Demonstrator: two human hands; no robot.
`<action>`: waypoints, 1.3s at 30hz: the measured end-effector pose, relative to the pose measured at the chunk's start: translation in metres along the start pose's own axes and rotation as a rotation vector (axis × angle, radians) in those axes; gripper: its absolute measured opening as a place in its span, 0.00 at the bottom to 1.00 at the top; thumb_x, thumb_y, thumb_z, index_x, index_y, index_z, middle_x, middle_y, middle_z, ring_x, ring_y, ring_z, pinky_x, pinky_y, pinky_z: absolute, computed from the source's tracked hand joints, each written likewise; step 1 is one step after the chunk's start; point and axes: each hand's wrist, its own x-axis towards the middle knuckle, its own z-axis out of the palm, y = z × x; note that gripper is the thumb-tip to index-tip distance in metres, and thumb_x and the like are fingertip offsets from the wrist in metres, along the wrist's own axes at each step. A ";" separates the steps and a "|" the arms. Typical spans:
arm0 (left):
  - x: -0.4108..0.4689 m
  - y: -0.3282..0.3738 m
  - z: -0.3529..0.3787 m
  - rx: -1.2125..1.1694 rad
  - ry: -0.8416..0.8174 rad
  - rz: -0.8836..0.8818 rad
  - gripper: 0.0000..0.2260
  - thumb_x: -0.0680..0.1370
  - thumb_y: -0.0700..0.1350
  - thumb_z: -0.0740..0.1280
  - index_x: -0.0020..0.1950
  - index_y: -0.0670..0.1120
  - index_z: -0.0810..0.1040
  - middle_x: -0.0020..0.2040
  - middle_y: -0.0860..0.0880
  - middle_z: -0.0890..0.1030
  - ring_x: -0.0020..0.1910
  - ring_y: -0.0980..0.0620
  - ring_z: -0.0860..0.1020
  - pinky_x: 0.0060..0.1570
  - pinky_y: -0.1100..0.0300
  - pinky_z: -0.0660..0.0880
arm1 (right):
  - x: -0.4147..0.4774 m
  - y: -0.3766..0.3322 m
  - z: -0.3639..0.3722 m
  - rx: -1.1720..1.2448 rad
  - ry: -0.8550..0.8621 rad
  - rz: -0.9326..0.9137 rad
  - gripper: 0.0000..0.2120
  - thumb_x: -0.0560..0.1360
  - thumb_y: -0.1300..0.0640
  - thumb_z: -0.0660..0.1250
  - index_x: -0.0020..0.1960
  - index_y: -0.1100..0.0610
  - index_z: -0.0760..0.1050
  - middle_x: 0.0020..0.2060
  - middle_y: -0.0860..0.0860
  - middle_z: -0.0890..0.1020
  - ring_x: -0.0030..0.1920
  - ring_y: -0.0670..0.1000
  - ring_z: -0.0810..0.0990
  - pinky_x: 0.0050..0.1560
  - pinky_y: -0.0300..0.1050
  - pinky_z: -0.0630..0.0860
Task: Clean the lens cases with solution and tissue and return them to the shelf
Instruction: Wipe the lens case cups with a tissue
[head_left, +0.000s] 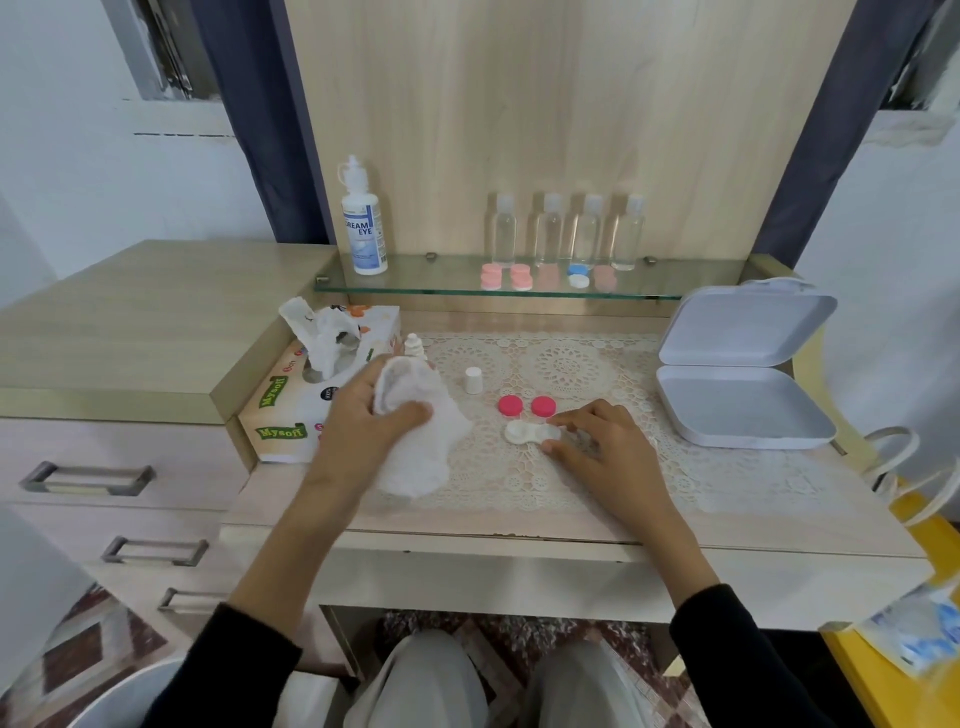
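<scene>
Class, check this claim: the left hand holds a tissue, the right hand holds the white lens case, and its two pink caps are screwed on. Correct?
No: the head view shows the two pink caps off, lying on the lace mat just beyond the white lens case. The rest stands.

The person wears plain black long sleeves, the left black sleeve (223, 670) and the right black sleeve (737, 665) both ending partway along the forearms, and light grey cloth trousers (431, 686).
</scene>
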 end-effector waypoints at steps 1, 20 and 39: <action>-0.001 -0.004 0.006 0.002 -0.024 -0.017 0.12 0.75 0.35 0.66 0.50 0.53 0.78 0.46 0.51 0.81 0.45 0.50 0.79 0.40 0.58 0.77 | 0.000 0.000 0.000 0.003 0.001 0.002 0.14 0.73 0.45 0.69 0.57 0.48 0.80 0.45 0.44 0.76 0.50 0.47 0.72 0.47 0.47 0.72; 0.036 -0.044 0.077 0.391 -0.078 0.324 0.15 0.75 0.43 0.59 0.49 0.62 0.79 0.47 0.51 0.77 0.50 0.48 0.75 0.53 0.48 0.72 | 0.000 -0.001 -0.001 -0.021 -0.003 -0.004 0.15 0.73 0.44 0.69 0.58 0.47 0.80 0.45 0.44 0.75 0.50 0.47 0.71 0.47 0.48 0.72; 0.033 -0.059 0.080 0.644 -0.161 0.427 0.06 0.72 0.38 0.65 0.44 0.46 0.80 0.42 0.52 0.81 0.43 0.54 0.77 0.41 0.57 0.74 | 0.000 0.001 0.000 -0.040 -0.008 -0.013 0.15 0.73 0.45 0.69 0.57 0.48 0.80 0.45 0.45 0.75 0.50 0.48 0.72 0.47 0.48 0.72</action>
